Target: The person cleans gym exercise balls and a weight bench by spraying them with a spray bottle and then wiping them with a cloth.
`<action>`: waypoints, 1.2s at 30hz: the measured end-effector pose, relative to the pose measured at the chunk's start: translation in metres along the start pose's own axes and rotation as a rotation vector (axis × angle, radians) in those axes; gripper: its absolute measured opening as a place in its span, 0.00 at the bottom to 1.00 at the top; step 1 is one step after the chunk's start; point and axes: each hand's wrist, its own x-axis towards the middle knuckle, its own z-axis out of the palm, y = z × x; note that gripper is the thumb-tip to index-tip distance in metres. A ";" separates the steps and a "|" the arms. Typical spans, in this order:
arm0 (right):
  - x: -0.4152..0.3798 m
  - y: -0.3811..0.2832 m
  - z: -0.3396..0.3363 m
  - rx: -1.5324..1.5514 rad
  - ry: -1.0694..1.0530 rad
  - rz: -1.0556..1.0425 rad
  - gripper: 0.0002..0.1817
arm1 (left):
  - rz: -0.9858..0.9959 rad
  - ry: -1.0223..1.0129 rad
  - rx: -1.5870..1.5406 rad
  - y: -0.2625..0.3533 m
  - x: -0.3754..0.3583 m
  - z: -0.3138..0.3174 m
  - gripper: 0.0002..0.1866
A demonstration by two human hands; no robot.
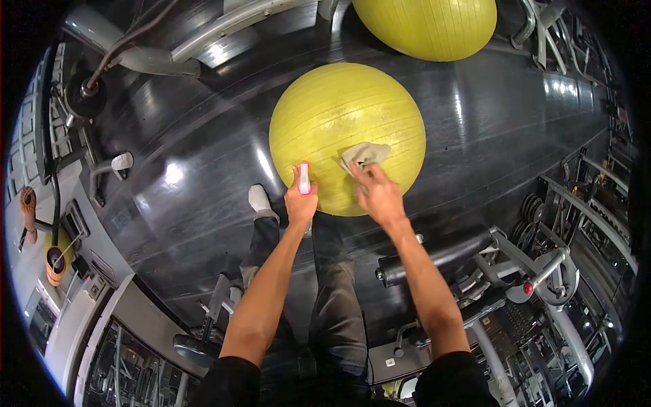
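Note:
A large yellow exercise ball (339,102) rests on the dark floor right in front of my legs. My left hand (300,201) is closed round a spray bottle, of which the white and pink spray head (304,178) shows; the rest is hidden by the hand. It is at the ball's near left edge. On the ball's near right side, my right hand (380,197) grips a crumpled beige cloth (366,154) that lies against the yellow surface. Wet-looking shiny patches show on top of the ball.
Another yellow exercise ball (434,27) sits beyond, at the top. Gym machines stand on both sides, with a black padded roller (441,258) close by my right arm. A grey metal frame (230,24) is at the upper left. My white-socked foot (258,197) is on the floor (196,129).

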 end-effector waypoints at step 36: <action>0.064 -0.057 0.033 -0.125 -0.258 0.020 0.18 | -0.095 -0.031 -0.315 -0.062 -0.065 0.004 0.19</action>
